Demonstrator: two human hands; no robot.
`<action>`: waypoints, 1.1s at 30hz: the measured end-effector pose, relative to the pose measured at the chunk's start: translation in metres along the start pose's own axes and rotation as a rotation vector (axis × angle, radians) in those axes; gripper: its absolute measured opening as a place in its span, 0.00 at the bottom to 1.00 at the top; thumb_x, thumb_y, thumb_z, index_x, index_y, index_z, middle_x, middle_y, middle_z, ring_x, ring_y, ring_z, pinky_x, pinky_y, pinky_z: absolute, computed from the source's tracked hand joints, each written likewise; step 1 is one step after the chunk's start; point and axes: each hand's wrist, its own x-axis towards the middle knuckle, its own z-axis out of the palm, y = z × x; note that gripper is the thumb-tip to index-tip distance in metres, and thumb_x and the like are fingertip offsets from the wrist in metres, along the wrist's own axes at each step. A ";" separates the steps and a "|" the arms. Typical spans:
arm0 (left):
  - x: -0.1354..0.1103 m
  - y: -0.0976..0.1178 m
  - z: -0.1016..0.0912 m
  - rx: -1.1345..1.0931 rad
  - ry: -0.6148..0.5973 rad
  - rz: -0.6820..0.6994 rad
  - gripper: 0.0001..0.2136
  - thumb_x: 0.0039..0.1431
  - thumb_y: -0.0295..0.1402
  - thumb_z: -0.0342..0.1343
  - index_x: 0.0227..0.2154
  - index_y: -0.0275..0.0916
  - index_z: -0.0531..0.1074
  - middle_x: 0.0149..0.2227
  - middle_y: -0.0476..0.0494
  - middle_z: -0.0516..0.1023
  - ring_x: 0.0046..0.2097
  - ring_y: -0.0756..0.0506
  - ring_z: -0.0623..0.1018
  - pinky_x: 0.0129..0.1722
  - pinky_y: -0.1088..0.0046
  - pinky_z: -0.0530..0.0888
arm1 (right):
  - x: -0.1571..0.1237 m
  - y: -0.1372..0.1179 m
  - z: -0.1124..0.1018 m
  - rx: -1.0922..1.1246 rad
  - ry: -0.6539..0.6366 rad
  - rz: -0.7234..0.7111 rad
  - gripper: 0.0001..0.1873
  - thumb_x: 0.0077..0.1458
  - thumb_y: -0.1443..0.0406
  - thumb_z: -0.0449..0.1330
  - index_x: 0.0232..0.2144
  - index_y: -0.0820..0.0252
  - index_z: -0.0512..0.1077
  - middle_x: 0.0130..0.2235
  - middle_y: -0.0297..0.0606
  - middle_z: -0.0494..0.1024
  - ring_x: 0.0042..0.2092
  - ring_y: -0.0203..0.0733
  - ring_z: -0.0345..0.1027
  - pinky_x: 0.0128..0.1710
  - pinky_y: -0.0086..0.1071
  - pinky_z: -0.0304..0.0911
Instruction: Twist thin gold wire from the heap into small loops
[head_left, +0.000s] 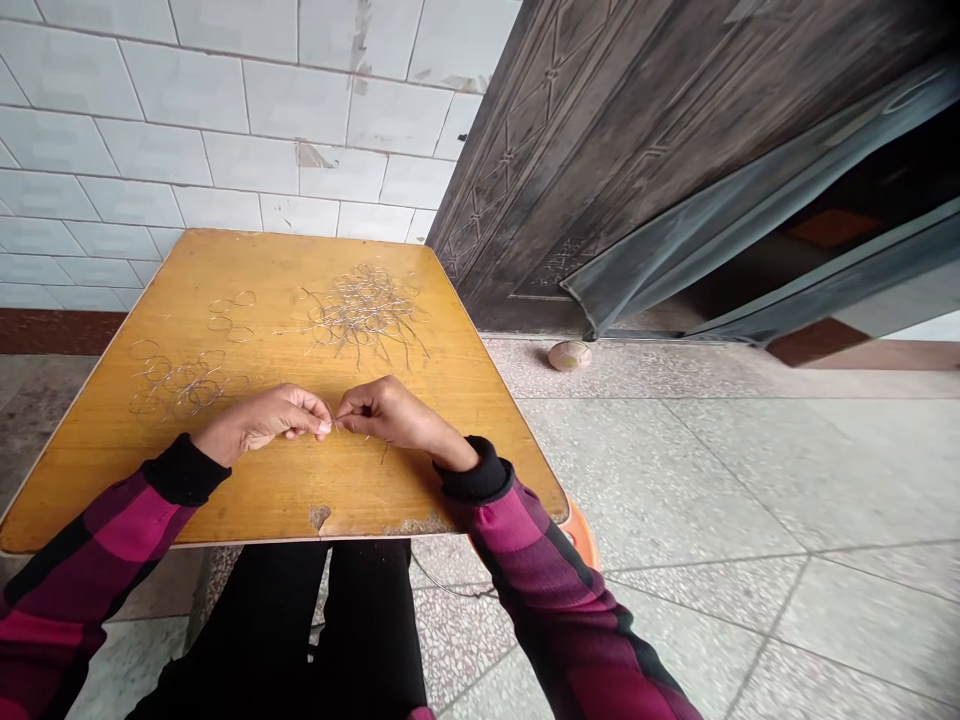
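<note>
Wire loops (180, 388) lie in a loose heap at the left of the yellow wooden desk (247, 500), a smaller looped chain (232, 316) beyond them. The left hand (259, 420) and right hand (390, 413) both pinch a thin wire (334, 422) near the desk's front edge, fingertips almost meeting; holding close steadies such fine wire. A spiky wire tangle (365, 310) sits farther back.

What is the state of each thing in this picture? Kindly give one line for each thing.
Left hand: pinching thin wire
Right hand: pinching the same wire
Wire tangle: loose, spread on the table
Wire loops: lying flat, linked together
Yellow tabletop: near edge chipped
Dark embossed door: partly open
</note>
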 end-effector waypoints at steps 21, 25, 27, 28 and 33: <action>0.006 -0.005 0.009 0.044 0.256 0.218 0.06 0.41 0.33 0.56 0.16 0.37 0.72 0.18 0.50 0.70 0.24 0.51 0.65 0.28 0.72 0.60 | 0.000 -0.003 0.006 -0.071 0.064 -0.030 0.07 0.54 0.70 0.57 0.32 0.63 0.76 0.25 0.30 0.72 0.25 0.29 0.59 0.29 0.26 0.51; 0.005 -0.004 0.011 0.032 0.548 0.473 0.07 0.45 0.32 0.57 0.16 0.38 0.71 0.20 0.49 0.71 0.26 0.50 0.68 0.30 0.72 0.63 | 0.005 -0.003 0.004 0.043 0.249 0.127 0.07 0.54 0.67 0.56 0.32 0.64 0.73 0.22 0.29 0.67 0.24 0.29 0.56 0.26 0.26 0.50; 0.004 -0.003 0.010 0.043 0.667 0.592 0.08 0.48 0.32 0.58 0.17 0.38 0.72 0.21 0.50 0.72 0.27 0.50 0.69 0.31 0.72 0.64 | 0.008 -0.002 0.006 0.199 0.296 0.232 0.08 0.54 0.66 0.54 0.34 0.63 0.71 0.20 0.27 0.66 0.21 0.30 0.55 0.24 0.26 0.50; 0.004 -0.003 0.010 0.037 0.714 0.640 0.07 0.48 0.32 0.59 0.18 0.38 0.72 0.21 0.50 0.72 0.27 0.50 0.69 0.31 0.72 0.64 | 0.010 -0.002 0.007 0.303 0.297 0.288 0.08 0.54 0.65 0.54 0.35 0.63 0.70 0.19 0.27 0.66 0.20 0.29 0.54 0.22 0.25 0.50; 0.003 -0.001 0.002 -0.098 0.892 0.769 0.08 0.50 0.31 0.59 0.19 0.38 0.71 0.21 0.51 0.72 0.27 0.51 0.69 0.32 0.73 0.65 | 0.018 0.006 0.011 0.641 0.312 0.424 0.11 0.51 0.62 0.55 0.37 0.61 0.68 0.21 0.27 0.66 0.17 0.29 0.52 0.16 0.24 0.47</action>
